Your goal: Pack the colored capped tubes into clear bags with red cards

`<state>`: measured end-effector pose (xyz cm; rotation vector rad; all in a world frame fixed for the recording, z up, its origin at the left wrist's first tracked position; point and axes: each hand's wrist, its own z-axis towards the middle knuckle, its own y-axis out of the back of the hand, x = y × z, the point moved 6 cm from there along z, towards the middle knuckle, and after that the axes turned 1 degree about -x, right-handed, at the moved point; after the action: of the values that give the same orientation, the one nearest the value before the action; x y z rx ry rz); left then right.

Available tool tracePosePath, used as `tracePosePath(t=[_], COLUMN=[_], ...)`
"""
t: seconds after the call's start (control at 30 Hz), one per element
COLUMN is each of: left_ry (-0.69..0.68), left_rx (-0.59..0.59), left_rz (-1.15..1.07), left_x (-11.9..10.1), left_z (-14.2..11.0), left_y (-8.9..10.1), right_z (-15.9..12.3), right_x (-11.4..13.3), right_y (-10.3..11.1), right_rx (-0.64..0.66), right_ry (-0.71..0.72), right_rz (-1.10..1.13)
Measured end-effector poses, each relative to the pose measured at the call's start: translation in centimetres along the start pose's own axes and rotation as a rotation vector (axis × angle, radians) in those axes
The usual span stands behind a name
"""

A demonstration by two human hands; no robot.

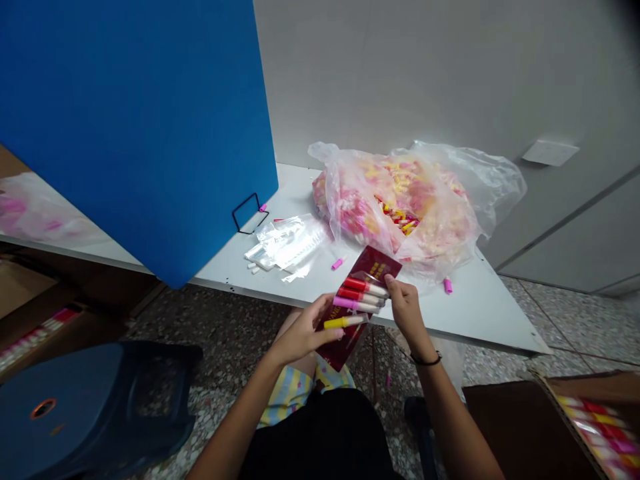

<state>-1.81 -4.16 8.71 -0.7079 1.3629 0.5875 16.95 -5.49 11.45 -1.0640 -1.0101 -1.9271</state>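
My left hand (pixel 300 331) grips a dark red card (pixel 373 265) from below, fingers curled round its lower part. Across the card lie several small tubes: two with red caps (pixel 356 287), a pink one (pixel 350 304) and a yellow one (pixel 343 322). My right hand (pixel 406 308) pinches the right ends of the tubes at the card's edge. Both hands hover over the front edge of the white table (pixel 480 300).
A big clear plastic bag (pixel 400 207) full of coloured tubes lies behind the hands. Small clear bags (pixel 287 243) lie to the left. Loose pink caps (pixel 447 285) dot the table. A blue divider (pixel 135 127) stands left. A cardboard box (pixel 595 413) holds packed cards at lower right. A dark stool (pixel 95 407) sits lower left.
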Motion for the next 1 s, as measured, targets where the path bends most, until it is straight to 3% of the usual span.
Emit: tracePosePath(t=[0.1,0.27,0.4,0.53,0.63,0.8,0.9,1.0], left_ry=[0.087,0.085,0.015,0.046,0.071,0.081,0.033,0.020], left_rx=[0.041,-0.137,-0.238,-0.123,-0.042,-0.136,-0.232,-0.259], left_rz=[0.071,0.174,0.313,0.539,0.651,0.438,0.420,0.579], left_x=[1.5,2.4,2.1,1.4,1.1,2.5,3.2,3.1], left_z=[-1.2,-1.0,-0.5,-0.6,-0.7,0.2,0.6,0.4], left_y=[0.2,0.9,1.5,1.8,2.1,2.6,2.9,3.2], right_z=[0.4,0.5,0.3,-0.1,-0.2,-0.1,-0.5,-1.4], right_x=[-1.3,-2.9,-3.2,-3.3,-3.7,-4.0,-3.5,-2.7], right_y=[0.6,0.2,-0.4,-0.3,-0.2,-0.6,-1.3,-2.5], right_rx=[-0.027,-0.026,0.095,0.171,0.156,0.101,0.176,0.353], right_ry=[-0.080,-0.170,-0.198,-0.181,-0.181,-0.197,-0.248,-0.340], right_rz=[0.109,0.242,0.327,0.274,0.227,0.268,0.322,0.414])
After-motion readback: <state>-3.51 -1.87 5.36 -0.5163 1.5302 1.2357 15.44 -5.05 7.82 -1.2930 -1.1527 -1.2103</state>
